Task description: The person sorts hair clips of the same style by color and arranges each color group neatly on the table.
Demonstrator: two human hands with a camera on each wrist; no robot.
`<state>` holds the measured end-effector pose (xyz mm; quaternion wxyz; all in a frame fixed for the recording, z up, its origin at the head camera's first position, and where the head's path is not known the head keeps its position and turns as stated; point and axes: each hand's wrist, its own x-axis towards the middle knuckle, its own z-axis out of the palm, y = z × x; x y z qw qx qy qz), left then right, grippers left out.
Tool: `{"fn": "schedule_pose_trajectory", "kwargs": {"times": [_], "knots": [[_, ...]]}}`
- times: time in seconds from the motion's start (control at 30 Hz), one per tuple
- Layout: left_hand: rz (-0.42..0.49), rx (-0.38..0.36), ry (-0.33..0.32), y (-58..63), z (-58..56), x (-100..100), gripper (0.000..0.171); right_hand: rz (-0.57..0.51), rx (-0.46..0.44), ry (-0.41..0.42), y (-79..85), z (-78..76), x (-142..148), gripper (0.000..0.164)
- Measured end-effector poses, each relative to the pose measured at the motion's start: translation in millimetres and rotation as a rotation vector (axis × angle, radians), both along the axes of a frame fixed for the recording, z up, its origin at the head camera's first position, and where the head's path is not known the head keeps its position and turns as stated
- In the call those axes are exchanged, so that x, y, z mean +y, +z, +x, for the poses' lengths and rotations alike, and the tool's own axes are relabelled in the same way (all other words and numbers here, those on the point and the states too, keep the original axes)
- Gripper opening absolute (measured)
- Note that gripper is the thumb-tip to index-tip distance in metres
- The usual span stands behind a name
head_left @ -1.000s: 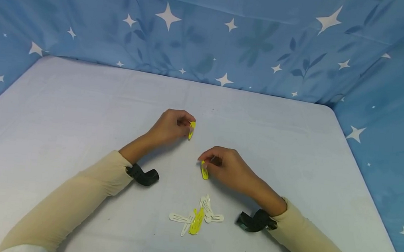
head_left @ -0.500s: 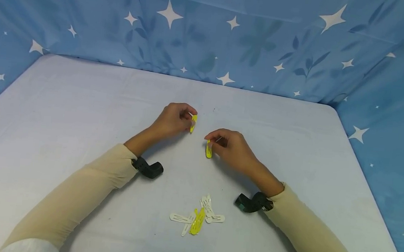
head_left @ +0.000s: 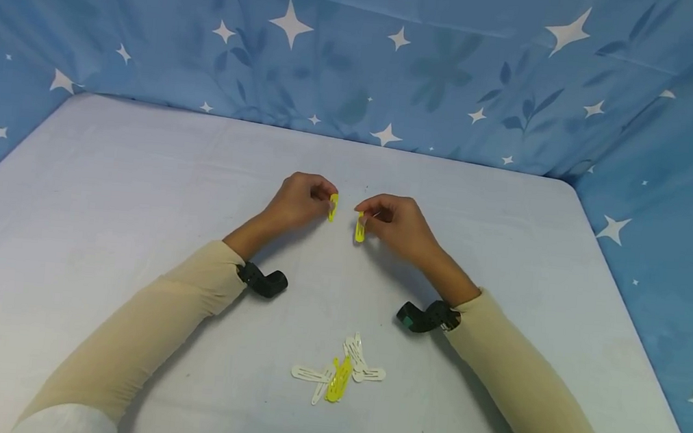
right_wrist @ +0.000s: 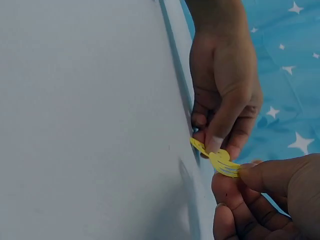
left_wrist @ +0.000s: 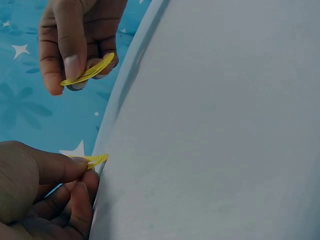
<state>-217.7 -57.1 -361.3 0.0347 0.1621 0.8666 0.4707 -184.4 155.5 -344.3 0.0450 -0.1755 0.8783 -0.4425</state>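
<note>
From the pile of yellow and white hair clips on the bench, one yellow clip is pinched between thumb and fingers by the left hand at 11 o'clock; another yellow clip is likewise pinched by the right hand at 1 o'clock. Seen from their hands, the left forearm is angled between 7 and 8 o'clock, the right forearm between 4 and 5.

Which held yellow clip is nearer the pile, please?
The clip in the right hand; the other clip, in the left hand, is farther from the pile.
</note>
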Motion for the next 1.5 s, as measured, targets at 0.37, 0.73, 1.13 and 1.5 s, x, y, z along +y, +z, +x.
{"fn": "schedule_pose_trajectory", "kwargs": {"times": [0.37,0.73,1.13,1.5], "knots": [[-0.07,-0.055,0.003,-0.4,-12.4,4,0.018,0.045,-0.05,-0.053,-6.1,-29.3,-1,0.016],[-0.08,-0.054,0.013,0.3,-14.5,3,0.018,0.069,-0.122,-0.077,-7.0,-42.9,-11,0.019],[-0.049,-0.046,0.011,-0.9,-14.7,3,0.021,0.159,-0.089,-0.073,-7.6,-46.3,-18,0.018],[-0.066,-0.023,0.029,-0.9,-11.5,4,0.022,0.187,-0.068,-0.09,-10.6,-45.2,-19,0.018]]}}
